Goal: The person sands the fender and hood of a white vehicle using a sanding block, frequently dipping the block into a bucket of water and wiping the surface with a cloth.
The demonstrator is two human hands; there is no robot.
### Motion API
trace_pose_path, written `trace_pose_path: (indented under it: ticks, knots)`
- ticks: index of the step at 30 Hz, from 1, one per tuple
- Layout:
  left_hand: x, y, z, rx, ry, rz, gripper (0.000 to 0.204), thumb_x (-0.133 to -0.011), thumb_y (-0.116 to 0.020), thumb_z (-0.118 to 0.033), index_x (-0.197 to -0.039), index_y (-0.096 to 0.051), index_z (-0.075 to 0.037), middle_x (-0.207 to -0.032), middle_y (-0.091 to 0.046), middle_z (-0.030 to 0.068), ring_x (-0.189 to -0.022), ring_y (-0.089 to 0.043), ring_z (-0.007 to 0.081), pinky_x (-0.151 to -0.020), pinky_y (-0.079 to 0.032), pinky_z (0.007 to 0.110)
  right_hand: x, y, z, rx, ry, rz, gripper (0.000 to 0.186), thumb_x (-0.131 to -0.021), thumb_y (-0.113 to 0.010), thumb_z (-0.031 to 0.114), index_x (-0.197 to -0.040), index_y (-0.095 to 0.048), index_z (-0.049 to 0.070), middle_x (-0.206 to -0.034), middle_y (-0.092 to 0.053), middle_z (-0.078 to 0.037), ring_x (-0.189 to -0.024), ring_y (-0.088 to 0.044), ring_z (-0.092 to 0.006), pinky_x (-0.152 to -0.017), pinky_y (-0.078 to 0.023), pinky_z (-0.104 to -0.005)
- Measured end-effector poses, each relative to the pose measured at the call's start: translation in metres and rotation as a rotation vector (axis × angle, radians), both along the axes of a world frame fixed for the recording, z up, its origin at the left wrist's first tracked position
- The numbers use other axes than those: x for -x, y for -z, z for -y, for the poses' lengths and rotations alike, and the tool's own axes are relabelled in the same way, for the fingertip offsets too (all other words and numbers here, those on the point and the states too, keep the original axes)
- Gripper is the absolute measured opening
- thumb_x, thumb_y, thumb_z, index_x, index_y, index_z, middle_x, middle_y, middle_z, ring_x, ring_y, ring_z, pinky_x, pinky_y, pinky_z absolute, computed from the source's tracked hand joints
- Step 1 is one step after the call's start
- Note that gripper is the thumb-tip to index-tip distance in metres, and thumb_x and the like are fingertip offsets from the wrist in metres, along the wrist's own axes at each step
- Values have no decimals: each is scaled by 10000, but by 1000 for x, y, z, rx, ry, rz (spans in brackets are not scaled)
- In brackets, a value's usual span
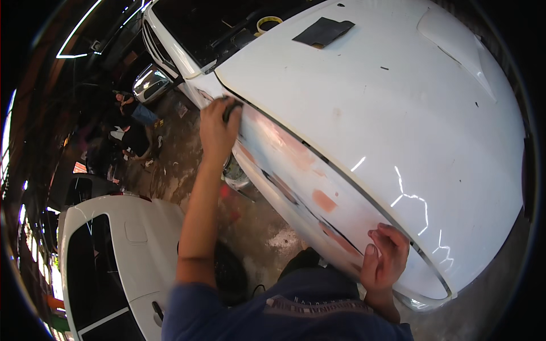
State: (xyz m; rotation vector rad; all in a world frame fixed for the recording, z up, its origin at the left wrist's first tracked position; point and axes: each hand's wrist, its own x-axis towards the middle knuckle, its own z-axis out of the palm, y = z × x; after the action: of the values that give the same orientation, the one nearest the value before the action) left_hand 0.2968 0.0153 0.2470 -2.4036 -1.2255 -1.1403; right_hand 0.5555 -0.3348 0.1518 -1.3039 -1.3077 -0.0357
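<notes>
My left hand is closed round a small dark piece that looks like folded sandpaper, pressed at the far end of a white car fender. Patches of pinkish filler and hazy sanded areas run along that panel. Over its near end, my right hand is held with loosely curled fingers, thumb apart, and nothing in it. Beside the fender, across a dark gap, lies the white hood. A black sheet of sandpaper rests on the hood.
A yellow tape roll sits near the windshield. Another white vehicle stands behind on the left. Two people are low down on the wet-looking floor farther off. A chrome side mirror sticks out from the car.
</notes>
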Motion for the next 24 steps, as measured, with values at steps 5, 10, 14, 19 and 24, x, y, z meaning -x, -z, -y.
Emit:
trace_pose_path:
  ticks: [5, 10, 14, 19, 24]
  knots:
    - [-11, 28, 27, -166, 25, -32, 304, -938, -748, -222, -1169, -762, -24, -1223, -716, 203, -1118, -624, 419, -1008, -502, 484, 4, 8, 3, 15, 0, -58, 242, -933, -708, 42, -1171, -706, -4, -1200, -674, -211, -1040, -709, -339, -849, -598, -400]
    - [-10, 9, 16, -43, 6, 17, 295, -937, -751, -221, -1155, -771, -24, -1230, -713, 212, -1112, -625, 425, -1004, -500, 495, 3, 3, -1, -1, 23, 8, 251, -929, -707, 44, -1175, -710, -8, -1202, -678, -203, -1038, -707, -334, -838, -599, -395]
    - [-22, 19, 34, -39, -15, 38, 287, -929, -754, -204, -1159, -775, -32, -1232, -714, 212, -1104, -629, 424, -999, -508, 479, 1, 7, 3, 8, 49, 28, 260, -924, -702, 36, -1180, -709, -12, -1201, -678, -204, -1041, -706, -337, -834, -601, -391]
    - [-15, 8, 17, 2, -10, 67, 300, -897, -783, -178, -1169, -779, -51, -1220, -719, 204, -1128, -637, 400, -987, -519, 481, 3, 1, -1, 4, 31, 59, 265, -920, -702, 29, -1183, -711, -10, -1203, -679, -210, -1038, -704, -337, -828, -603, -391]
    - [-38, 26, 65, -90, 50, 22, 309, -873, -798, -197, -1126, -771, -22, -1214, -713, 221, -1115, -637, 414, -995, -506, 497, 2, 5, -1, -5, 44, 27, 254, -923, -699, 22, -1176, -713, -9, -1206, -678, -210, -1037, -704, -337, -828, -602, -395]
